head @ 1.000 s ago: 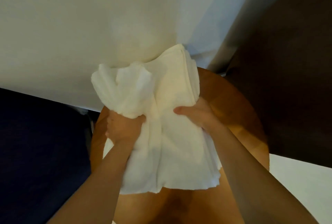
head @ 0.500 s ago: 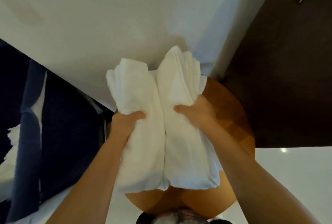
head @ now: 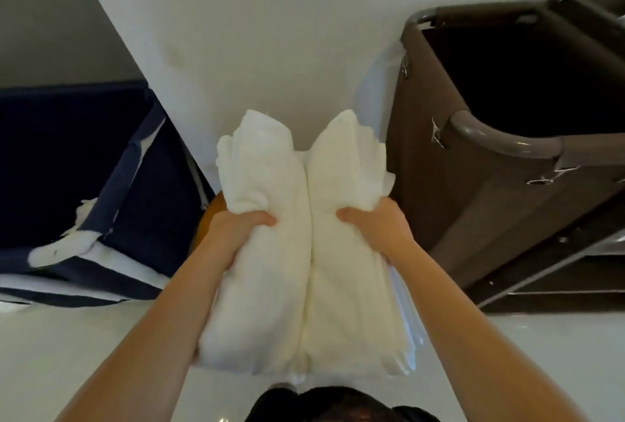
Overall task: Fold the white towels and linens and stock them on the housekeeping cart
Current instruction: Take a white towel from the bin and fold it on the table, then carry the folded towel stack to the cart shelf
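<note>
- Right at the bottom edge, just below the towels (head: pixel 304 269), there's a dark shape (head: pixel 338 404) that's cut off. Can't tell what it is.
- Left hand (head: pixel 236 235) and right hand (head: pixel 377 228) are both clamped on the towels, one on each outer side. Only the thumbs show on top. The fingers are tucked underneath, so how far they reach under is anyone's guess.
- Big change: a second ago the left half of the towels was a loose bunched wad. Now it's squared up, so there are two neat folded halves pressed side by side with one seam down the middle.
- The towels also sat over the round wooden table (head: pixel 211 212) before. Now only a sliver of it peeks out left of the towels, so I'd say the bundle is lifted and being carried.
- Left of the towels is a navy bin (head: pixel 111 168) with white bits on its rim. What's inside is too dark to read.
- Right of the towels the brown housekeeping cart (head: pixel 473 191) has swung into view, so folding looks done and stocking is next.
- Its bag is a black hole, and the shelves (head: pixel 558 272) run off the frame. No idea what's stocked or where there's room.
- Behind the towels is just plain white wall (head: pixel 270 32).
</note>
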`<state>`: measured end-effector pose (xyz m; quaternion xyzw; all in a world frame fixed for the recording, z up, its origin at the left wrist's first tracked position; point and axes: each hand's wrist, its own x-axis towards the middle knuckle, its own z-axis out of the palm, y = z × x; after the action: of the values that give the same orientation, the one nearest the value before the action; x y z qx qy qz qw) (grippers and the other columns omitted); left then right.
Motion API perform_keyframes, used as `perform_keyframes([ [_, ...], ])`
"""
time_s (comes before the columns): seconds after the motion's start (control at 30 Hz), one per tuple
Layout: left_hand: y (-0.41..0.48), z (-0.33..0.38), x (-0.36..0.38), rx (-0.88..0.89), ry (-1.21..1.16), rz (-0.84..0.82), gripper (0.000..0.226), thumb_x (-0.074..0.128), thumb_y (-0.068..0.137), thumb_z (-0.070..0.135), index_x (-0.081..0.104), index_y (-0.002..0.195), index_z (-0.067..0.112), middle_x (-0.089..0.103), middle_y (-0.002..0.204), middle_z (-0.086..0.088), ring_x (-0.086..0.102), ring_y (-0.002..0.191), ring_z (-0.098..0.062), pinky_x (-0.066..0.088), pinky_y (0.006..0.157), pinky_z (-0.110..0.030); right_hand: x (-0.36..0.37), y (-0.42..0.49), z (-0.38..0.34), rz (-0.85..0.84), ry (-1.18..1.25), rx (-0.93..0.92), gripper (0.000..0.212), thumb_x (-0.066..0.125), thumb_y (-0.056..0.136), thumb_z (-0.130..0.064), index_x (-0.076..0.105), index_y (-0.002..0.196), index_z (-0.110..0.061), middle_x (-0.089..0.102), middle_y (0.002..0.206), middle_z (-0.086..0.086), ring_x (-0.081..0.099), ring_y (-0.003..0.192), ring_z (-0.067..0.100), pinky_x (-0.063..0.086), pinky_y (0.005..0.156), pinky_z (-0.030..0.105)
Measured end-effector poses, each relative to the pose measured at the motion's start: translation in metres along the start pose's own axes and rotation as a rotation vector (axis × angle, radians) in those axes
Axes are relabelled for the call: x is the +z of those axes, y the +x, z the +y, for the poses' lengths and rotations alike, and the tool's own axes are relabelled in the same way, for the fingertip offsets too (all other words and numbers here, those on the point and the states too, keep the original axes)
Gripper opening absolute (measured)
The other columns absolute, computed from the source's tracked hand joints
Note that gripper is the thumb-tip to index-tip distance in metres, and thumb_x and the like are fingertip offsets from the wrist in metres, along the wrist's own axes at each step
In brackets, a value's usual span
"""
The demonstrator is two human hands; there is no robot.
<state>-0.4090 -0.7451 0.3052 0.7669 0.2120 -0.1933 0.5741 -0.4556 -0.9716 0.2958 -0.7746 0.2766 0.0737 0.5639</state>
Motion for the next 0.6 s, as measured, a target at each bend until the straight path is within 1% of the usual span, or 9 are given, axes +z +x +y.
perform_keyframes([
  [0.03, -0.022, -0.002, 0.007, 0.004, -0.007, 0.012, 0.041, 0.082, 0.068, 0.023, 0.059, 0.1, 0.011, 0.062, 0.098, -0.004, 0.06, 0.087, -0.022, 0.047, 0.068, -0.031, -0.012, -0.016, 0.004, -0.002, -0.009, -0.01, 0.07, 0.077, 0.061, -0.049, 0.052, 0.118, -0.017, 0.064, 0.1, 0.0, 0.064, 0.086, 0.021, 0.056, 0.078, 0.041],
  [0.13, -0.067, -0.012, 0.024, 0.025, -0.016, 0.037, 0.056, 0.083, 0.065, 0.024, 0.054, 0.112, 0.011, 0.061, 0.107, -0.006, 0.06, 0.096, -0.026, 0.05, 0.081, -0.037, -0.042, -0.046, 0.019, -0.018, -0.013, -0.037, 0.065, 0.078, 0.063, -0.047, 0.053, 0.114, -0.015, 0.064, 0.099, 0.001, 0.064, 0.085, 0.021, 0.056, 0.077, 0.041],
  [0.2, -0.096, -0.02, 0.036, 0.062, -0.018, 0.036, 0.054, 0.083, 0.066, 0.023, 0.051, 0.109, 0.016, 0.06, 0.103, -0.002, 0.06, 0.093, -0.023, 0.051, 0.083, -0.038, -0.06, -0.068, 0.03, -0.021, -0.024, -0.046, 0.063, 0.077, 0.065, -0.046, 0.051, 0.112, -0.015, 0.062, 0.098, 0.001, 0.063, 0.086, 0.021, 0.055, 0.078, 0.041],
  [0.23, -0.114, -0.027, 0.046, 0.078, -0.037, 0.029, 0.05, 0.082, 0.067, 0.022, 0.051, 0.105, 0.018, 0.06, 0.099, 0.0, 0.059, 0.089, -0.02, 0.051, 0.08, -0.036, -0.072, -0.081, 0.039, -0.015, -0.029, -0.052, 0.062, 0.077, 0.066, -0.047, 0.05, 0.112, -0.015, 0.061, 0.098, 0.001, 0.062, 0.086, 0.021, 0.055, 0.079, 0.041],
  [0.33, -0.161, -0.049, 0.07, 0.079, -0.083, 0.036, 0.043, 0.08, 0.07, 0.019, 0.048, 0.099, 0.015, 0.054, 0.088, 0.003, 0.053, 0.076, -0.015, 0.044, 0.062, -0.029, -0.103, -0.119, 0.065, -0.003, -0.058, -0.056, 0.065, 0.076, 0.065, -0.048, 0.048, 0.114, -0.016, 0.06, 0.099, 0.0, 0.062, 0.088, 0.022, 0.055, 0.079, 0.042],
  [0.4, -0.192, -0.065, 0.087, 0.059, -0.089, 0.041, 0.046, 0.08, 0.07, 0.021, 0.047, 0.1, 0.013, 0.053, 0.086, 0.002, 0.052, 0.074, -0.015, 0.041, 0.058, -0.028, -0.124, -0.144, 0.086, -0.002, -0.056, -0.054, 0.067, 0.076, 0.065, -0.049, 0.049, 0.116, -0.016, 0.061, 0.1, 0.0, 0.063, 0.087, 0.021, 0.055, 0.079, 0.042],
  [0.47, -0.22, -0.08, 0.105, 0.032, -0.076, 0.037, 0.051, 0.082, 0.066, 0.022, 0.049, 0.104, 0.011, 0.055, 0.089, 0.0, 0.055, 0.077, -0.018, 0.045, 0.065, -0.031, -0.147, -0.169, 0.105, 0.003, -0.058, -0.05, 0.065, 0.076, 0.065, -0.048, 0.049, 0.117, -0.017, 0.062, 0.1, -0.001, 0.063, 0.086, 0.02, 0.055, 0.079, 0.041],
  [0.53, -0.244, -0.092, 0.121, 0.001, -0.066, 0.035, 0.065, 0.086, 0.055, 0.027, 0.053, 0.108, 0.008, 0.06, 0.095, -0.004, 0.059, 0.082, -0.023, 0.05, 0.074, -0.035, -0.167, -0.188, 0.123, 0.003, -0.065, -0.039, 0.063, 0.076, 0.066, -0.047, 0.051, 0.116, -0.017, 0.063, 0.098, -0.001, 0.064, 0.085, 0.02, 0.056, 0.078, 0.041],
  [0.6, -0.266, -0.101, 0.143, -0.014, -0.026, 0.009, 0.077, 0.085, 0.046, 0.032, 0.056, 0.112, 0.006, 0.063, 0.101, -0.007, 0.062, 0.087, -0.027, 0.053, 0.077, -0.039, -0.192, -0.205, 0.143, 0.014, -0.061, -0.019, 0.061, 0.076, 0.067, -0.047, 0.051, 0.114, -0.018, 0.062, 0.097, -0.002, 0.063, 0.084, 0.019, 0.056, 0.078, 0.04],
])
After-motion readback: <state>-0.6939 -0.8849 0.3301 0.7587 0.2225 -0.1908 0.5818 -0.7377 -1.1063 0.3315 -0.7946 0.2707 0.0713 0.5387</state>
